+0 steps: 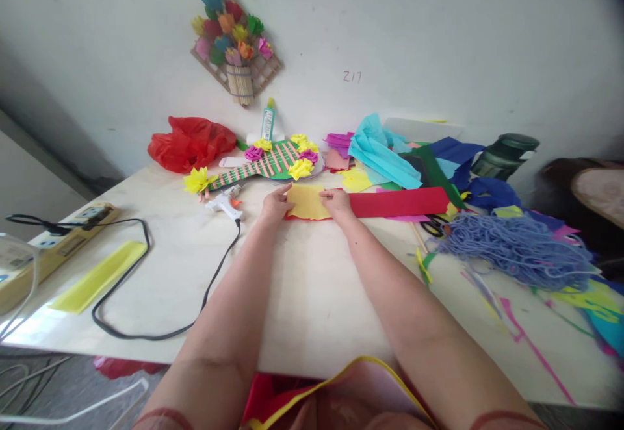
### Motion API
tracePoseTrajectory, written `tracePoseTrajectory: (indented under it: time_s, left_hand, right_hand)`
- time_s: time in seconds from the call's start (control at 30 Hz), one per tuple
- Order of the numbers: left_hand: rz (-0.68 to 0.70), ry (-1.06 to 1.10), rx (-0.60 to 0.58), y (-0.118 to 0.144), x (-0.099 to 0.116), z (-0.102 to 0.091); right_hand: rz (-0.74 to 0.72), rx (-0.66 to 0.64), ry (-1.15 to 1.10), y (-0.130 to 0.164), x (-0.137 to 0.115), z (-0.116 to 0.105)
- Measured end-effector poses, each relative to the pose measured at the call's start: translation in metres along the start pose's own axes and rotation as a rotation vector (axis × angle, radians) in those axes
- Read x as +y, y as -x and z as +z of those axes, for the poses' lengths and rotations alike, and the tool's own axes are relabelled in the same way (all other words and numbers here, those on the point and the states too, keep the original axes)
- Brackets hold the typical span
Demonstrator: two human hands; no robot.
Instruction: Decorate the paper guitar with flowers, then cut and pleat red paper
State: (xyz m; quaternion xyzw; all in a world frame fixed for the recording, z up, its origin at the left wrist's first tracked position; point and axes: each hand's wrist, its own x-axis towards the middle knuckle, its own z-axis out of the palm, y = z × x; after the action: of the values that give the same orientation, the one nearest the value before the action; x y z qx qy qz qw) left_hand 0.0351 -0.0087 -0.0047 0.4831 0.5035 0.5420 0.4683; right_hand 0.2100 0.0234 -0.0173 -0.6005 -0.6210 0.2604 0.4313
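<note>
The left hand (pixel 277 204) pinches the left end of a yellow paper (pixel 308 201); the right hand (pixel 337 204) pinches its right end. The paper lies over a red strip (pixel 400 202), whose long part extends rightward, near the tangled blue yarn (pixel 521 251). Between both forearms, the desk (pixel 322 300) shows a wide surface down to its near edge. Leftward lies the white glue gun (pixel 227 206), its black cable (pixel 146 338) curving close to that edge. Behind the hands, a flowered guitar shape (pixel 275 165) narrows the room.
</note>
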Motion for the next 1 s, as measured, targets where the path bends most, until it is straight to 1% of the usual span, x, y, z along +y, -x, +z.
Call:
tracePoseTrajectory:
  time_s: [0.07, 0.17, 0.23, 0.33, 0.47, 0.57, 0.7, 0.83, 1.0]
  left_hand:
    - [0.006, -0.056, 0.044, -0.002, -0.002, 0.0]
    - [-0.02, -0.172, 0.1, -0.007, -0.007, -0.002]
    - [-0.035, -0.214, 0.109, -0.01, -0.01, -0.003]
    - [-0.022, -0.25, 0.12, -0.011, -0.011, -0.004]
    - [0.003, -0.3, 0.103, -0.008, -0.009, -0.004]
    - [0.006, -0.341, 0.073, -0.006, -0.006, -0.005]
    - [0.009, -0.316, 0.037, -0.005, -0.006, -0.006]
    - [0.011, -0.302, 0.026, -0.003, -0.004, -0.006]
    - [-0.025, -0.303, 0.018, -0.001, -0.002, -0.006]
  right_hand:
    - [-0.058, 0.003, 0.082, 0.001, -0.001, -0.001]
    - [-0.148, 0.0, 0.183, 0.002, -0.003, -0.002]
    - [-0.182, -0.008, 0.229, 0.003, -0.004, -0.002]
    - [-0.205, -0.01, 0.295, 0.004, -0.005, -0.001]
    - [-0.234, -0.011, 0.39, 0.008, -0.006, -0.002]
    - [-0.245, -0.037, 0.497, 0.014, -0.011, -0.005]
    - [-0.259, -0.074, 0.63, 0.021, -0.018, -0.008]
    - [-0.273, -0.077, 0.677, 0.024, -0.022, -0.008]
    - [-0.298, -0.08, 0.703, 0.029, -0.026, -0.008]
